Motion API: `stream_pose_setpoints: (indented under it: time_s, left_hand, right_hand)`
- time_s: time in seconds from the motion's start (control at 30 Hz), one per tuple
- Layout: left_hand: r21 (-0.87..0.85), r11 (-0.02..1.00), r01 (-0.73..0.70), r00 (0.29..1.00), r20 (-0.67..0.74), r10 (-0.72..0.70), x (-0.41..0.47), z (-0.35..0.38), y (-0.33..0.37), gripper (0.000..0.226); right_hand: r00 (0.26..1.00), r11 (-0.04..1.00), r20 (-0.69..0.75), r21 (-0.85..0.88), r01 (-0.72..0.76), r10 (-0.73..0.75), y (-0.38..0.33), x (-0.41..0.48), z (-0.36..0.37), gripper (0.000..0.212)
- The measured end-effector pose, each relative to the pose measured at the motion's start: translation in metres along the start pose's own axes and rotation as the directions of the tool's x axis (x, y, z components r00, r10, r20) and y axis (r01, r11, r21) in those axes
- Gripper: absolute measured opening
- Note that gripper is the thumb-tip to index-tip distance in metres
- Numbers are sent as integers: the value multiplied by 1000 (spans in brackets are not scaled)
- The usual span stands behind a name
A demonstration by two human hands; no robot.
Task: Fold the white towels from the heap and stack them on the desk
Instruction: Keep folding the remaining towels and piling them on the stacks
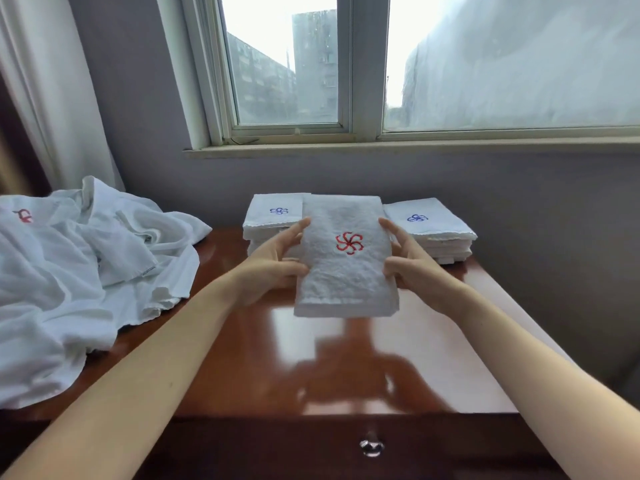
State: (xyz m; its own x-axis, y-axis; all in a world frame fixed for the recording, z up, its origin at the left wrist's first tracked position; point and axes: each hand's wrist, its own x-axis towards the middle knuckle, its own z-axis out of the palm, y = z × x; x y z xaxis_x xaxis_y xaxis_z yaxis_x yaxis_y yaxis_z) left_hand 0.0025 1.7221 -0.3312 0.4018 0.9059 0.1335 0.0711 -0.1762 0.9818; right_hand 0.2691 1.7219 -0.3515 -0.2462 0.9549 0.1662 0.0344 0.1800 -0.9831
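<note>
White, with a red pinwheel emblem stitched on its upper face, a folded towel (346, 271) is held over a glossy red-brown desk (346, 372), seen from the head camera. A person's left hand (273, 268) pinches the towel's left edge, thumb on top and forefinger stretched along the side. The right hand (415, 271) grips the right edge the same way, and both bare forearms reach in from below.

Behind the folded towel and to its left stands the left stack (268, 220) of folded white towels, a blue emblem on top; the held towel's far corner overlaps it in the view. Behind and to its right is the right stack (433, 230), also topped with a blue emblem. Well to the towel's left, the heap (86, 271) of loose white towels sprawls over the desk's end, one showing part of a red emblem.

Below the towel, a silver drawer knob (371, 446) shows on the desk front. Above and behind it is a window (287, 64), with a pale curtain (45, 98) far to the left.
</note>
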Motion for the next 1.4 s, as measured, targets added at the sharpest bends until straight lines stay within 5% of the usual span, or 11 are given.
stream_pose_setpoints:
  time_s: [0.2, 0.83, 1.0, 1.2, 1.3, 1.4]
  left_hand:
    - [177, 984, -23, 999, -22, 27, 95, -15, 39, 88]
    - [390, 884, 258, 965, -146, -218, 261, -32, 1, 85]
    - [531, 781, 328, 944, -205, -257, 265, -22, -17, 76]
    - [870, 411, 272, 957, -199, -212, 262, -2, -9, 36]
    - [845, 440, 304, 950, -236, -204, 249, 4, -5, 26]
    - [828, 489, 274, 962, -225, -157, 225, 8, 1, 31]
  right_hand:
    - [992, 996, -109, -64, 55, -62, -31, 79, -37, 84]
    - [957, 963, -260, -198, -183, 128, 22, 233, -87, 82]
    - [952, 901, -268, -359, -244, 150, 36, 237, -80, 63]
    - [937, 818, -292, -479, -319, 195, 29, 230, -72, 38]
    - [941, 785, -286, -534, -313, 180, 22, 221, -72, 21]
    - [966, 754, -229, -612, -239, 120, 10, 202, -64, 38]
